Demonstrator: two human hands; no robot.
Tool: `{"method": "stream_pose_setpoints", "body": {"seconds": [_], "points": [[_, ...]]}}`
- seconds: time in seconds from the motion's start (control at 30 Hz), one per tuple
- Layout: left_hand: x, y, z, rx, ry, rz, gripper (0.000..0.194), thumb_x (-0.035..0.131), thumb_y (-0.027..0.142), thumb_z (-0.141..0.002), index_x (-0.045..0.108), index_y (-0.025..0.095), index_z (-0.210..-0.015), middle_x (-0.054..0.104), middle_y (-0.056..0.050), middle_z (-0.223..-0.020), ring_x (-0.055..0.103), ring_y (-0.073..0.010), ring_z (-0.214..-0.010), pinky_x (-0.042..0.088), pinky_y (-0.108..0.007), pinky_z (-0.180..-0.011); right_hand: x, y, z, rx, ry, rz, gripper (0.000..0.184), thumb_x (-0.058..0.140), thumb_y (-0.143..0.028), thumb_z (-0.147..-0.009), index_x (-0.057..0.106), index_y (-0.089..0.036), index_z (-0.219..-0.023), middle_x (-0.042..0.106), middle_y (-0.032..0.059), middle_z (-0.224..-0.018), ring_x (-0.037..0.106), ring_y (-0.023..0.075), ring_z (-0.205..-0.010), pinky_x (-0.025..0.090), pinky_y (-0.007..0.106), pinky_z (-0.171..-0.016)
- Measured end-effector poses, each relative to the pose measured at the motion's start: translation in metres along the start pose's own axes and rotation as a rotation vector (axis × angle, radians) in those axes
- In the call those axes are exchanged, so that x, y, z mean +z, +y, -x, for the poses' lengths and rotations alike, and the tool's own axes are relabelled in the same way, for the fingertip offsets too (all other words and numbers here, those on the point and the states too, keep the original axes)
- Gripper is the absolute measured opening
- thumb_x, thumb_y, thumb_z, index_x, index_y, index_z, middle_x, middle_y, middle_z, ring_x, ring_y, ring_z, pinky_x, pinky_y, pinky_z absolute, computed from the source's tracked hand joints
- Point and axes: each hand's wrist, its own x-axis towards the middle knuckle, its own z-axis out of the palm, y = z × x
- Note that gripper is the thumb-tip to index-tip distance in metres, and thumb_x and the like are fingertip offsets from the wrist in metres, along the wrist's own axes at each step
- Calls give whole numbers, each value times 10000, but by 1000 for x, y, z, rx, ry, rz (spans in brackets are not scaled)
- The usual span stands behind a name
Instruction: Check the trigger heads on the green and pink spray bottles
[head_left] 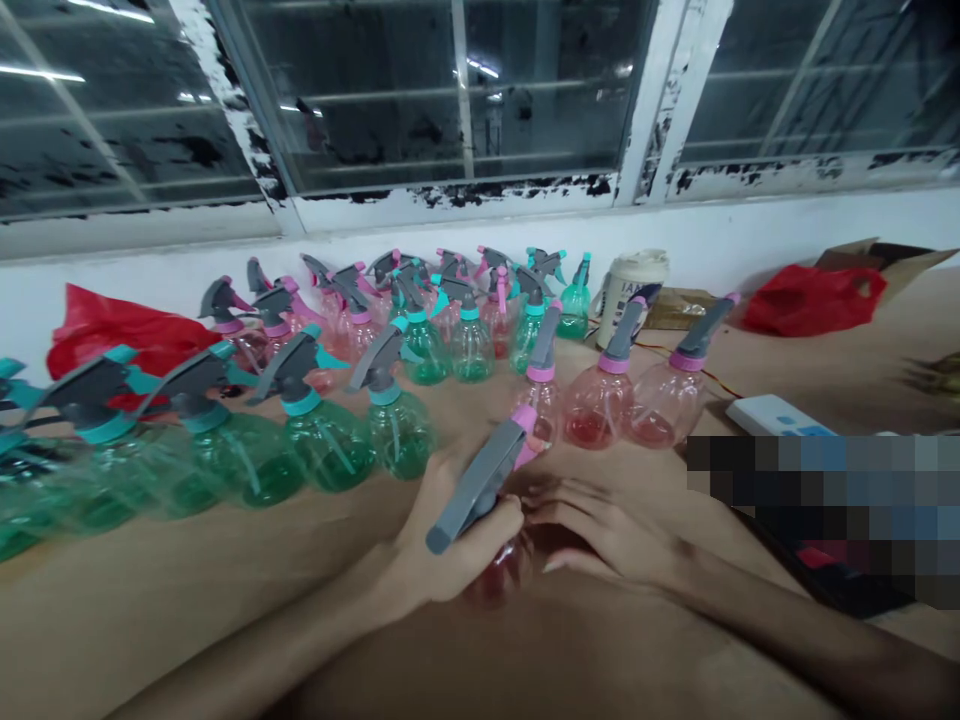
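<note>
1. Spray bottle (484, 487) with a pink nozzle – it sits at near centre over the bench (300, 610); I can't tell whether its base touches down.
2. Just beyond it I have three pink-collared bottles (600, 410) in a row, close ahead of the nozzle.
3. On my left, green bottles (330, 445) form a line ending beside my left hand (466, 555); behind, a mixed cluster (471, 345) stands towards the wall.
4. Farther right I see a paper cup (634, 275), a red bag (814, 300) and a white box (776, 415), all apart from my hands.
5. The nozzle points away and to my right; the grey head slants from near left to far right. The body's long axis looks roughly upright – its exact tilt is hidden by my fingers.
6. My left hand is wrapped round the bottle's neck. My right hand (606, 530) is half spread beside it, thumb apart from fingers; contact I can't judge.
</note>
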Motion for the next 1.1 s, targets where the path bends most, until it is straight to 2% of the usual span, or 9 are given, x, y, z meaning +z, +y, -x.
{"method": "stream_pose_setpoints", "body": {"seconds": [0.17, 0.33, 0.43, 0.6, 0.77, 0.93, 1.1], "points": [[-4, -1, -2, 101, -89, 25, 182, 468, 131, -686, 547, 215, -828, 564, 11, -717, 533, -156, -634, 480, -309, -659, -1, 1, -1, -11, -3, -19, 445, 448, -485, -889, 537, -138, -1152, 626, 122, -1161, 505, 215, -1183, 417, 392, -1004], [-6, 0, -3, 39, -121, 55, 217, 456, 135, -672, 549, 218, -849, 559, 24, -676, 542, -143, -556, 480, -288, -558, 1, 2, 1, 24, -13, 34, 523, 473, -538, -852, 547, -125, -1165, 594, 136, -1219, 472, 238, -1216, 399, 416, -1016], [-6, 1, -3, 23, -94, 38, 162, 453, 159, -676, 534, 221, -801, 585, 12, -703, 572, -155, -589, 499, -307, -586, 2, 2, 3, 64, -36, 32, 498, 496, -521, -850, 550, -144, -1171, 585, 121, -1238, 468, 245, -1219, 399, 430, -1012], [-4, 1, -3, 28, -54, 15, 164, 444, 150, -651, 517, 229, -774, 580, 7, -714, 569, -165, -625, 507, -309, -613, 0, 3, 3, 188, -37, -152, 377, 436, -453, -908, 548, -196, -1160, 571, 98, -1248, 497, 218, -1186, 432, 430, -974], [-1, 0, -3, 50, -6, -25, 185, 442, 116, -629, 492, 233, -763, 555, 16, -710, 544, -159, -622, 499, -299, -621, -6, 0, 3, 237, -85, -226, 358, 434, -420, -918, 526, -224, -1203, 540, 83, -1289, 456, 215, -1225, 380, 438, -1020], [0, -1, -1, 79, -14, 22, 343, 446, 81, -626, 509, 236, -926, 582, 2, -826, 588, -155, -716, 522, -287, -680, -6, -1, 4, 208, -141, -186, 472, 453, -499, -885, 491, -212, -1258, 495, 90, -1346, 381, 228, -1284, 327, 449, -1057], [1, 0, 0, 88, -6, 29, 328, 457, 61, -635, 508, 227, -913, 564, -7, -869, 594, -160, -786, 525, -296, -732, -3, -2, 5, 155, -198, -104, 700, 536, -608, -779, 426, -194, -1333, 426, 104, -1409, 304, 261, -1331, 278, 468, -1082]]}}
